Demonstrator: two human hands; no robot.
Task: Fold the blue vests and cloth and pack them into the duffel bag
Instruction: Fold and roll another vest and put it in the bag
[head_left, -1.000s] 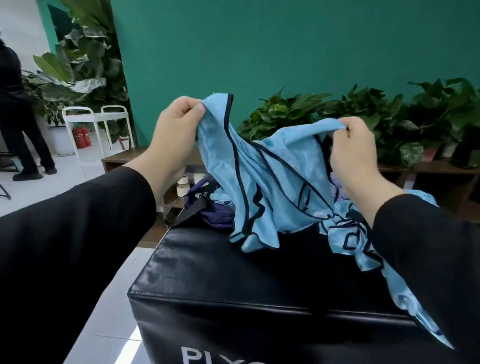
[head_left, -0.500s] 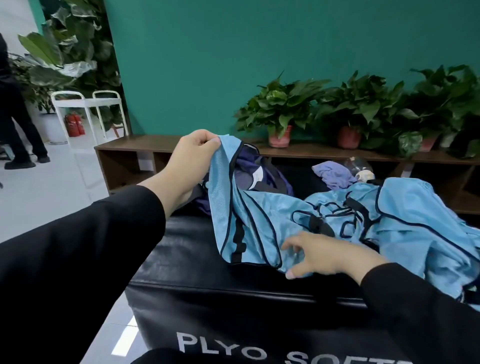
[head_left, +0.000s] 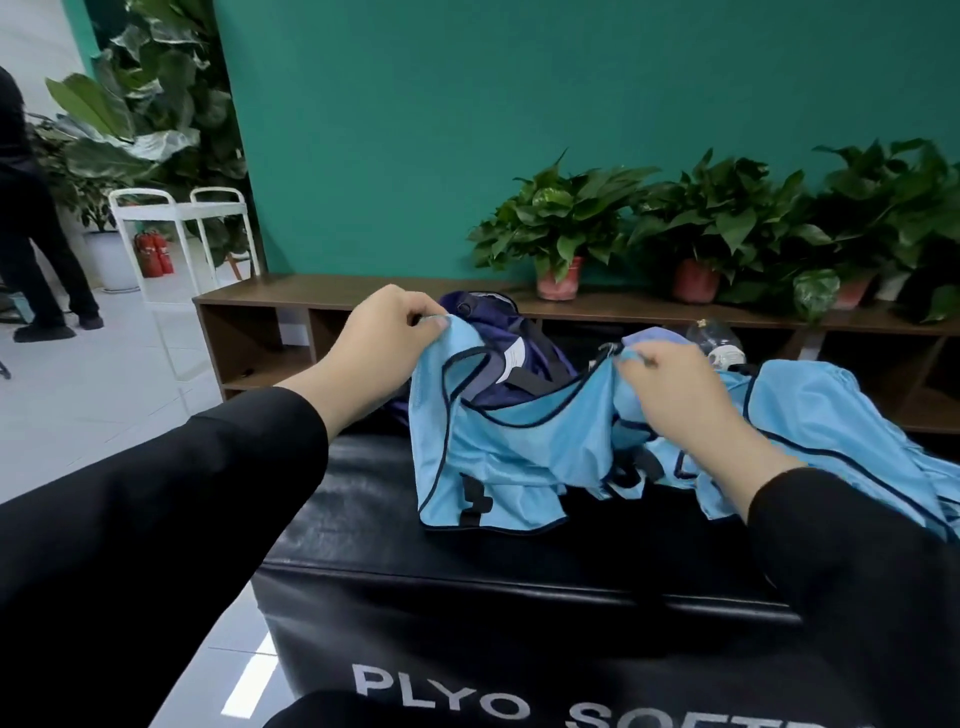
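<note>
One blue vest (head_left: 498, 457) hangs stretched over the black box (head_left: 467, 582), left hand (head_left: 374, 343) pinching its strap at ten o'clock, right hand (head_left: 680, 395) pinching the other strap at two o'clock. More blue vests (head_left: 841, 431) lie heaped at three o'clock, count unclear. One navy duffel bag (head_left: 519, 358) sits behind at twelve. Box lettering reads "PLYO". Three potted plants (head_left: 561, 234) line the shelf (head_left: 332, 291).

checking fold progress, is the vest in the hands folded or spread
Spread, not folded: the left hand and right hand pinch the vest by its shoulders, hem on the box.
</note>
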